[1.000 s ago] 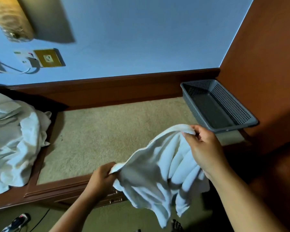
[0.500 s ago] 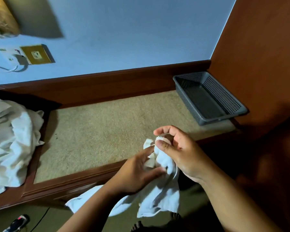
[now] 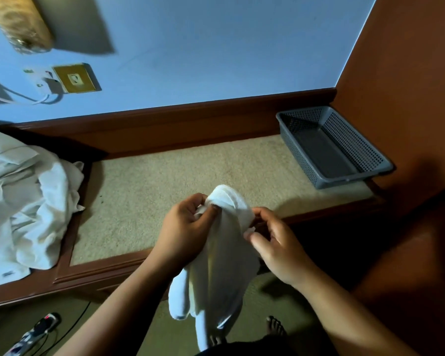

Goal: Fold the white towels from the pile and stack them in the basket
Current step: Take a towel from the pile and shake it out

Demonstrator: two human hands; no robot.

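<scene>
At the far left of a carpeted wooden ledge (image 3: pixel 165 181), the pile of white towels (image 3: pixel 23 201) lies rumpled and cut off by the frame edge, with a power strip (image 3: pixel 34 332) on the floor below it. At centre, a person's left hand (image 3: pixel 183 227) pinches the gathered top of a single white towel (image 3: pixel 224 265) between thumb and curled fingers. The right hand (image 3: pixel 275 245), just beside it, nips a bunched bit of the same cloth at its fingertips. The rest of the towel hangs in loose folds in front of the ledge, towards a bare foot (image 3: pixel 275 327).

A second earlier the hands stood well apart with the towel stretched between them. They then closed together, and are now slightly parted again with the cloth doubled over between them. This looks like the first fold being found, not a finished one.

Further right, the grey perforated basket (image 3: pixel 326 152) sits at the ledge's corner against the brown wall. Its floor shows bare, so the stacking appears not yet begun.

Which edge or corner each hand holds cannot be made out, as the cloth is bunched. The towel's lower end fades into dark clothing, and the right of the scene is deep in shadow.
</scene>
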